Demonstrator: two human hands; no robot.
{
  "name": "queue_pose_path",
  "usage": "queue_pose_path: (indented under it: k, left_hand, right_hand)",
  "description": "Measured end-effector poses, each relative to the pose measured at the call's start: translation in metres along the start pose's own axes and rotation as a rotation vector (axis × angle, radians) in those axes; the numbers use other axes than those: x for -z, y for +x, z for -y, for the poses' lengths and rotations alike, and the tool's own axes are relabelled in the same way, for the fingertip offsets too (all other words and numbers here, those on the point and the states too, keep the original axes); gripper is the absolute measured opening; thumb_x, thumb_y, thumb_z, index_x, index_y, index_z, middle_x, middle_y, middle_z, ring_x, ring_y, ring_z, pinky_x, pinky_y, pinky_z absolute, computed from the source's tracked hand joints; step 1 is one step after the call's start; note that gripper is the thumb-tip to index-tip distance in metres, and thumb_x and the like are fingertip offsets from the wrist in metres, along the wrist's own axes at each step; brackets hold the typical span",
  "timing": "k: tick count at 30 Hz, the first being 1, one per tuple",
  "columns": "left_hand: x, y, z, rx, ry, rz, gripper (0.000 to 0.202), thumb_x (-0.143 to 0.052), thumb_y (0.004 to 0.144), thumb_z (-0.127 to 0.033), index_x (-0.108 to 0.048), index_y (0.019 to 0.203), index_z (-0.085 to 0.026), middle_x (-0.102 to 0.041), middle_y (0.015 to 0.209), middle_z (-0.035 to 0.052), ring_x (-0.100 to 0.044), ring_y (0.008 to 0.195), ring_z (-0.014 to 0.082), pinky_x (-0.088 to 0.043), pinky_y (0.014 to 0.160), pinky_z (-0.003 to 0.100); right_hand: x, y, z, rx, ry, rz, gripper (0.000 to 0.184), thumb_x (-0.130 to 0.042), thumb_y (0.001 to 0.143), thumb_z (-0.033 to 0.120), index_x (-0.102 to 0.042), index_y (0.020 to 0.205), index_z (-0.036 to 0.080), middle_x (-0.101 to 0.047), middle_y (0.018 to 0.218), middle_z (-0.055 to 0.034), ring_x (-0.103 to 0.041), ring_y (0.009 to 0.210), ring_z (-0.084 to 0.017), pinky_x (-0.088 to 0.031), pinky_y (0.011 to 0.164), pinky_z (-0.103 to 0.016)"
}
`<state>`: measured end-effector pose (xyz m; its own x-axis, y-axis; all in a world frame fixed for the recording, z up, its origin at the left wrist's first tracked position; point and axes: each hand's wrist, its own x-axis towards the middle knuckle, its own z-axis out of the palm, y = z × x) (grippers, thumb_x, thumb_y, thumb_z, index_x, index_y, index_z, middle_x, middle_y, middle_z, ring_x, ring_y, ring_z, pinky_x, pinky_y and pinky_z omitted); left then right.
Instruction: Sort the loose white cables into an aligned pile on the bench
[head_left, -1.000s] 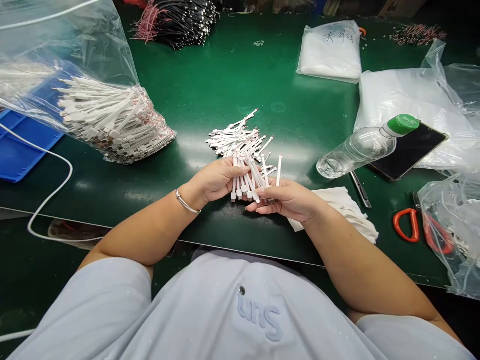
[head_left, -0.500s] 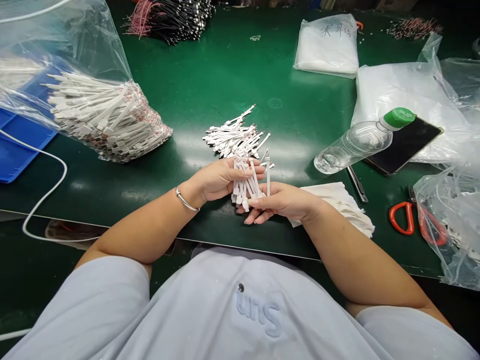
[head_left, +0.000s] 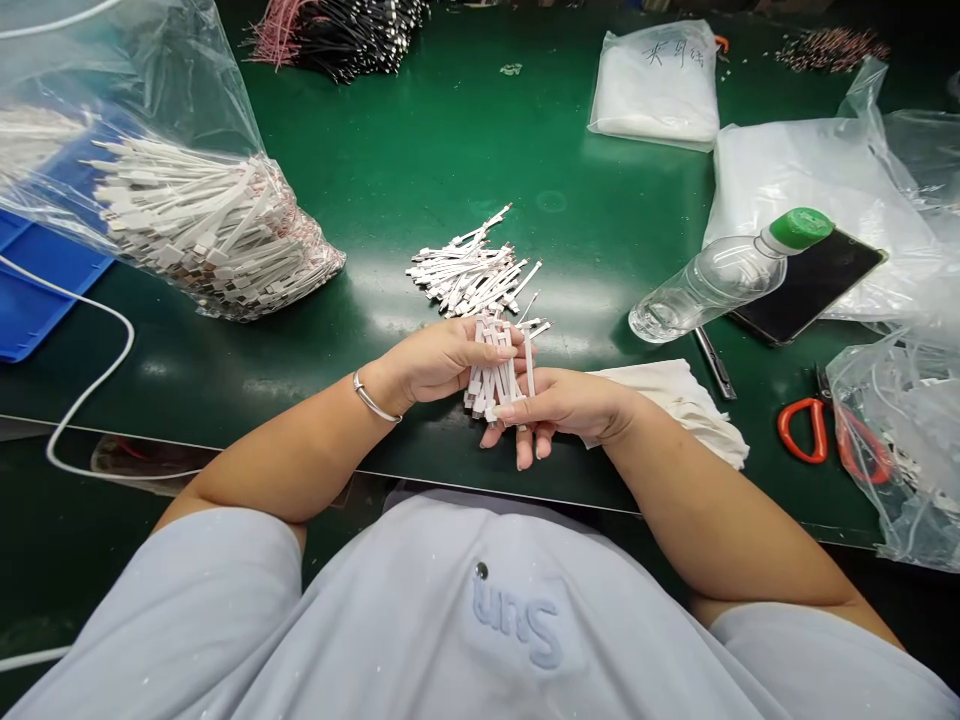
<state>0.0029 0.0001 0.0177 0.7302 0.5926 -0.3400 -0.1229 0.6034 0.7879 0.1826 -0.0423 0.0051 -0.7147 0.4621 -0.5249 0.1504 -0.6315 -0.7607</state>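
- The bunch of short white cables (head_left: 486, 384) is held above the tabletop (head_left: 420, 170), near the loose pile (head_left: 465, 275).
- The left hand (head_left: 444, 362) has its fingers gripping the upper part; the right hand (head_left: 564, 404) pinches the lower ends and a lone cable (head_left: 529, 366).
- Cables look light, bendy, apt to slide apart; mid-length seems the safest hold.
- Since the earlier frame, the lone cable is closer to the bunch and the right fingers reach lower.
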Motion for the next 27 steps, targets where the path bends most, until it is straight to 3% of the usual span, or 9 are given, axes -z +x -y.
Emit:
queue_pose_path:
  k: [4,7,10,13,19,23,27]
  left_hand:
    - [-0.004,0.0,0.003,-0.006,-0.007,-0.018,0.035,-0.079,0.066,-0.012,-0.063,0.098,-0.012,-0.073,0.087,0.0082,-0.07,0.073,0.0179,-0.054,0.07,0.03]
    - [-0.001,0.003,0.003,0.018,-0.045,-0.006,0.026,-0.072,0.073,-0.01,-0.063,0.097,-0.011,-0.072,0.08,0.0078,-0.07,0.069,0.0184,-0.054,0.065,0.029]
    - [0.005,0.007,0.002,-0.021,-0.161,-0.092,0.015,-0.065,0.075,-0.003,-0.062,0.088,-0.01,-0.072,0.08,0.0075,-0.07,0.074,0.0182,-0.055,0.076,0.033]
    - [0.011,0.01,0.0,-0.059,-0.24,-0.204,0.014,-0.059,0.077,0.002,-0.062,0.083,-0.011,-0.072,0.082,0.0073,-0.071,0.08,0.0182,-0.053,0.088,0.039]
    - [0.011,0.009,-0.006,-0.021,-0.279,-0.254,0.014,-0.053,0.083,-0.002,-0.064,0.085,-0.01,-0.072,0.082,0.0075,-0.07,0.075,0.0176,-0.05,0.094,0.043]
    - [0.012,0.008,-0.009,-0.016,-0.283,-0.244,0.017,-0.05,0.086,-0.008,-0.065,0.092,-0.009,-0.072,0.082,0.0081,-0.069,0.073,0.0184,-0.05,0.092,0.043]
    - [0.012,0.008,-0.008,-0.076,-0.317,-0.205,0.019,-0.049,0.087,-0.009,-0.065,0.098,-0.01,-0.072,0.087,0.0083,-0.069,0.073,0.0181,-0.05,0.092,0.043]
  right_hand:
    - [-0.003,0.0,-0.001,-0.02,-0.01,-0.001,0.031,-0.077,0.072,0.037,-0.066,0.087,0.012,-0.076,0.08,-0.0081,-0.068,0.048,-0.014,-0.053,0.042,-0.017]
    - [-0.002,-0.003,0.0,0.01,-0.073,-0.059,0.033,-0.077,0.073,0.036,-0.064,0.093,0.012,-0.075,0.087,-0.0086,-0.07,0.054,-0.014,-0.055,0.045,-0.018]
    - [0.003,-0.006,0.003,0.045,-0.188,-0.204,0.036,-0.079,0.072,0.032,-0.063,0.099,0.015,-0.073,0.094,-0.0069,-0.071,0.061,-0.014,-0.053,0.046,-0.016]
    - [0.009,-0.006,0.007,0.053,-0.223,-0.302,0.027,-0.078,0.075,0.03,-0.065,0.092,0.014,-0.071,0.088,-0.0046,-0.069,0.06,-0.011,-0.049,0.044,-0.013]
    - [0.018,-0.004,0.008,0.079,-0.117,-0.392,0.02,-0.075,0.079,0.031,-0.066,0.085,0.014,-0.071,0.079,-0.0036,-0.068,0.058,-0.009,-0.05,0.046,-0.013]
    - [0.022,-0.005,0.008,0.081,-0.025,-0.416,0.027,-0.068,0.085,0.039,-0.066,0.08,0.013,-0.071,0.076,-0.0066,-0.068,0.056,-0.011,-0.051,0.045,-0.014]
    - [0.015,-0.001,0.005,0.105,0.061,-0.377,0.027,-0.071,0.082,0.041,-0.067,0.087,0.014,-0.073,0.085,-0.0074,-0.071,0.06,-0.013,-0.053,0.047,-0.016]
